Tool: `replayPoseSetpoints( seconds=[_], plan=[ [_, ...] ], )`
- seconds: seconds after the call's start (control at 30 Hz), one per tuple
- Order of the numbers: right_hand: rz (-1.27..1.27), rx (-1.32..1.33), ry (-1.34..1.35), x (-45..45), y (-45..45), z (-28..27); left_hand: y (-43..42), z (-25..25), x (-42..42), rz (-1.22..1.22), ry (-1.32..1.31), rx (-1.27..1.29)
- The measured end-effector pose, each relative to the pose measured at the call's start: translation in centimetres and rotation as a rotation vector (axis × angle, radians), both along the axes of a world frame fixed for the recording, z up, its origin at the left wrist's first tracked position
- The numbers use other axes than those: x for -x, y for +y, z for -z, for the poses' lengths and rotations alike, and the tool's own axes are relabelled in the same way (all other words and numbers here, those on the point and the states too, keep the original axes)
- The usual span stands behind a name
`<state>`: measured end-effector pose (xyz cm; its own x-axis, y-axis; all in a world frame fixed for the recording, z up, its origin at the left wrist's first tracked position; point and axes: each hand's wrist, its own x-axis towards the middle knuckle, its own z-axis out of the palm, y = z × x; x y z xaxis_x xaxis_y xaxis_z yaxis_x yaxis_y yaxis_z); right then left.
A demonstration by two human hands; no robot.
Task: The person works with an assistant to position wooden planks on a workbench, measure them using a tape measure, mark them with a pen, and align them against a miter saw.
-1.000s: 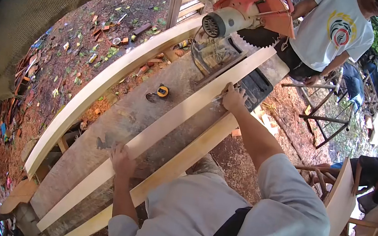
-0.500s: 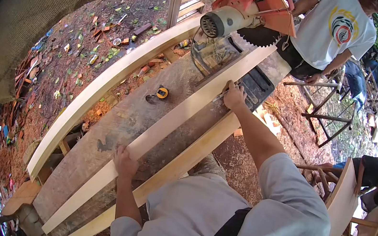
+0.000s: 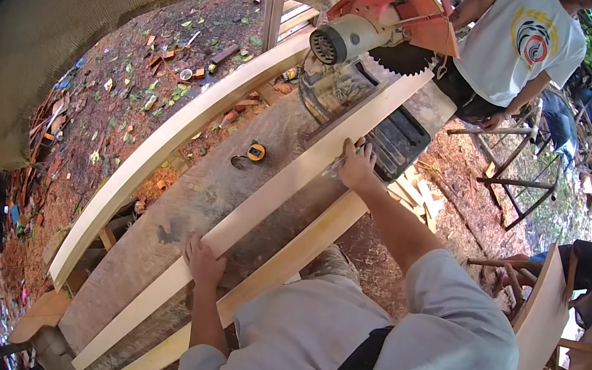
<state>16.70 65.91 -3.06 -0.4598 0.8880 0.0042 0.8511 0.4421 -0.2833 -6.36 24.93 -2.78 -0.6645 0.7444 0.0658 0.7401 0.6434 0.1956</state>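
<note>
A long pale wooden board (image 3: 286, 176) lies slantwise along the worn bench (image 3: 179, 206), its far end beneath the toothed blade (image 3: 402, 58) of a red-guarded chop saw (image 3: 366, 32). My left hand (image 3: 205, 261) is closed around the board's near half, thumb and fingers on its edges. Farther up, my right hand (image 3: 358, 165) grips the board's right edge beside the saw's black base (image 3: 399, 143), fingers bent over it. A small light patch by its fingertips is too blurred to name. An orange tape measure (image 3: 256, 152) rests on the bench left of the board.
A second board (image 3: 294, 253) runs along the bench's near side, against my body. Beyond the bench stands a curved pale beam (image 3: 158, 143). A person in a white shirt (image 3: 524, 43) stands by the saw; another person (image 3: 590, 272) is at right behind a wide plank (image 3: 541, 325).
My right hand has slid a little down the board, away from the blade, and its fingers have shifted. My left hand keeps its hold. The view has shifted slightly.
</note>
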Motion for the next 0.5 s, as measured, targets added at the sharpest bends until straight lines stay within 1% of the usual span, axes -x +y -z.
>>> replayPoseSetpoints(
  seconds=[0.07, 0.1, 0.13, 0.17, 0.2, 0.27, 0.33, 0.37, 0.4, 0.47, 0.5],
  plan=[
    [-0.071, 0.029, 0.013, -0.1, -1.2, 0.1, 0.2, -0.8, -0.4, -0.121, 0.001, 0.033],
    [-0.036, 0.086, 0.028, 0.1, -1.5, 0.1, 0.2, -0.8, -0.3, -0.12, -0.001, 0.032],
    [-0.037, 0.087, 0.024, -0.1, -1.6, -0.1, 0.1, -0.7, -0.1, -0.123, -0.015, 0.085],
    [-0.024, 0.061, 0.025, -0.2, -1.8, -0.2, -0.3, -0.7, 0.2, -0.129, -0.027, 0.14],
    [-0.01, 0.033, 0.029, -0.1, -1.9, -0.3, -0.5, -1.0, 0.7, -0.132, -0.024, 0.141],
    [-0.009, 0.024, 0.055, 0.0, -1.4, -0.4, -0.1, -1.5, 2.1, -0.05, -0.168, 0.126],
    [-0.014, 0.024, 0.078, 0.0, -1.6, -0.8, 0.0, -2.0, 2.4, -0.066, -0.2, 0.182],
    [-0.016, 0.053, 0.061, -0.1, -1.5, -1.2, 0.6, -2.3, 2.7, -0.067, -0.235, 0.235],
    [-0.015, 0.088, 0.044, -0.3, -1.6, -1.4, 1.0, -2.8, 2.8, -0.067, -0.228, 0.234],
    [-0.002, 0.1, 0.086, -0.1, -1.6, -1.3, 1.6, -3.7, 2.5, -0.11, -0.41, 0.288],
    [0.013, 0.11, 0.124, 0.0, -1.5, -1.5, 1.4, -3.5, 2.2, -0.11, -0.403, 0.285]
  ],
)
